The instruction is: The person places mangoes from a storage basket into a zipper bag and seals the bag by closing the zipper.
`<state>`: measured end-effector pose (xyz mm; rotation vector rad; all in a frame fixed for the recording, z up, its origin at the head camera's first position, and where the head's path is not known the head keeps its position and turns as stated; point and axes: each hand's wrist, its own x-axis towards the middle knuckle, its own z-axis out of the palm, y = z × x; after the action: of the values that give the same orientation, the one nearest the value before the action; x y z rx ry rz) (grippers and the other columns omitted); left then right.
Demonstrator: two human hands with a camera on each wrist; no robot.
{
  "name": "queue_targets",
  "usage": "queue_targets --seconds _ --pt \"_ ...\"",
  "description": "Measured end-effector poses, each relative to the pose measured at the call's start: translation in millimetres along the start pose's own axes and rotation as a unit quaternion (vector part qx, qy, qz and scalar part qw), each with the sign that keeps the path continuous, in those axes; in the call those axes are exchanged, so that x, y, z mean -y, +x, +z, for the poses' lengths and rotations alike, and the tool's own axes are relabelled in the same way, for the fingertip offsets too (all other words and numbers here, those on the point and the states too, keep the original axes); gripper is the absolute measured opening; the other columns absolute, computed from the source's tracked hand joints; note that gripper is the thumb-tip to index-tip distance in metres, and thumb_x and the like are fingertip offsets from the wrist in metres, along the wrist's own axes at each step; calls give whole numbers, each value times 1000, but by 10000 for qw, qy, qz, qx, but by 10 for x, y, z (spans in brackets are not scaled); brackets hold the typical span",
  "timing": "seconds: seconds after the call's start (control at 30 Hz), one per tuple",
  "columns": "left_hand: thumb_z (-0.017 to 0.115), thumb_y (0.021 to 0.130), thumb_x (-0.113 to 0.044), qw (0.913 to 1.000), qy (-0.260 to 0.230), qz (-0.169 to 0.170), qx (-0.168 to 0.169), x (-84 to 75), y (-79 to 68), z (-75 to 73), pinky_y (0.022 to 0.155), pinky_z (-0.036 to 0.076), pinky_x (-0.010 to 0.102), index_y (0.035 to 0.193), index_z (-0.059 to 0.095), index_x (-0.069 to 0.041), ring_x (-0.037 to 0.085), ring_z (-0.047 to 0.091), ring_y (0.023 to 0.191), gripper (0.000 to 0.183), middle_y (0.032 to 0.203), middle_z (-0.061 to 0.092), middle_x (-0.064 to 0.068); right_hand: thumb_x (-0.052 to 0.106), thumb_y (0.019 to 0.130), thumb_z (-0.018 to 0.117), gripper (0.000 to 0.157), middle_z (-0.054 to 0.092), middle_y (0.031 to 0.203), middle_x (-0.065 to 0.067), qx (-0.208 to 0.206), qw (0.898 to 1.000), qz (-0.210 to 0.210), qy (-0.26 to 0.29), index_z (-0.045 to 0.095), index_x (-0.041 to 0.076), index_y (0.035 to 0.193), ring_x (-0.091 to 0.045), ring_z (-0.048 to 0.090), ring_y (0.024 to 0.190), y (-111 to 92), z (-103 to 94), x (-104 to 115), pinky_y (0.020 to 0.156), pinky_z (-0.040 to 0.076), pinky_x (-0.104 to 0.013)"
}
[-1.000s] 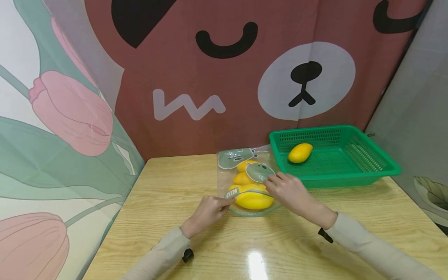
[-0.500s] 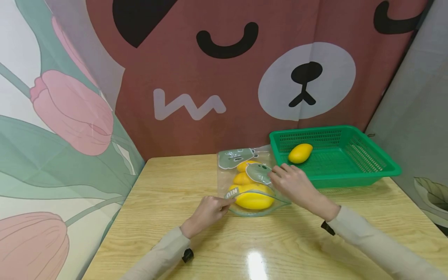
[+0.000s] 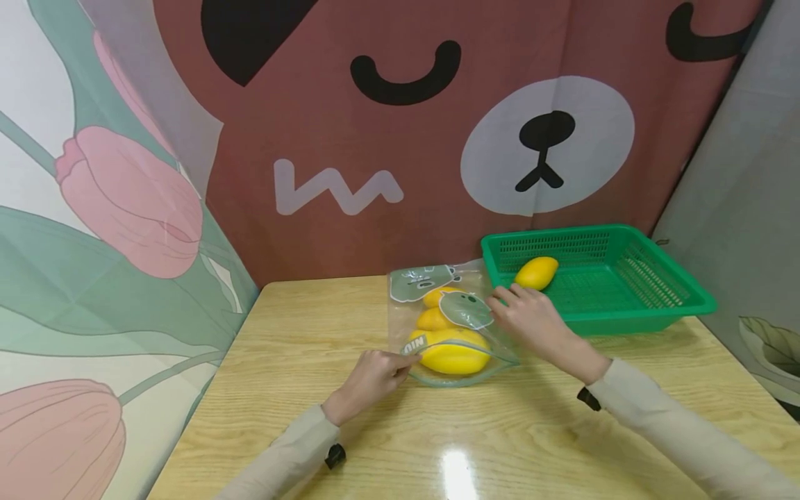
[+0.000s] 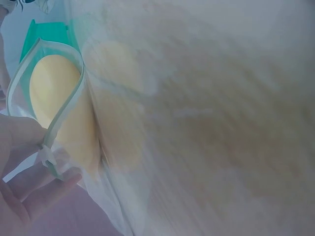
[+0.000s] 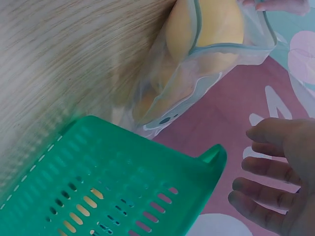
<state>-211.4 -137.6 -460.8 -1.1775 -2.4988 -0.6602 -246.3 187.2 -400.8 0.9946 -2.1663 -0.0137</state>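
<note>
A clear zip bag (image 3: pixel 465 310) with green printed animal faces lies on the table, its mouth toward me and gaping. Inside it sit several smooth yellow fruits that look like mangoes, the largest (image 3: pixel 453 358) right at the opening. My left hand (image 3: pixel 371 378) pinches the left corner of the bag's mouth; the left wrist view shows thumb and fingers (image 4: pixel 37 189) on the green zip edge. Over the gap between bag and basket hovers my right hand (image 3: pixel 528 319), its fingers loosely bent and holding nothing, as the right wrist view confirms (image 5: pixel 295 172).
A green perforated plastic basket (image 3: pixel 625 323) stands at the back right, touching or very near the bag. One yellow fruit (image 3: pixel 539 271) lies in its left part. Behind the wooden table (image 3: pixel 300 326) hangs a brown bear curtain (image 3: pixel 337 243).
My right hand has let go of the bag's right side and moved right and slightly up toward the basket. The bag's right corner now shows. The left hand keeps its place.
</note>
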Motion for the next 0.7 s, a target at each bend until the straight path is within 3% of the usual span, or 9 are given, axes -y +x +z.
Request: queue_targets --seconds 0.37,0.7 --pt "72 80 7 10000 26 68 -38 15 -8 14 47 30 10 110 77 -9 -2 36 52 34 72 69 -7 8 76 82 20 63 90 -12 48 10000 47 -43 69 3 91 -28 57 67 8 4 -81 51 51 -34" --pt "72 80 8 9999 53 94 -61 20 -10 22 47 29 10 110 77 -9 -2 36 52 34 70 68 -7 14 79 84 28 63 103 -15 438 9984 343 -106 70 1 101 -32 58 75 -20 12 -188 52 51 -36"
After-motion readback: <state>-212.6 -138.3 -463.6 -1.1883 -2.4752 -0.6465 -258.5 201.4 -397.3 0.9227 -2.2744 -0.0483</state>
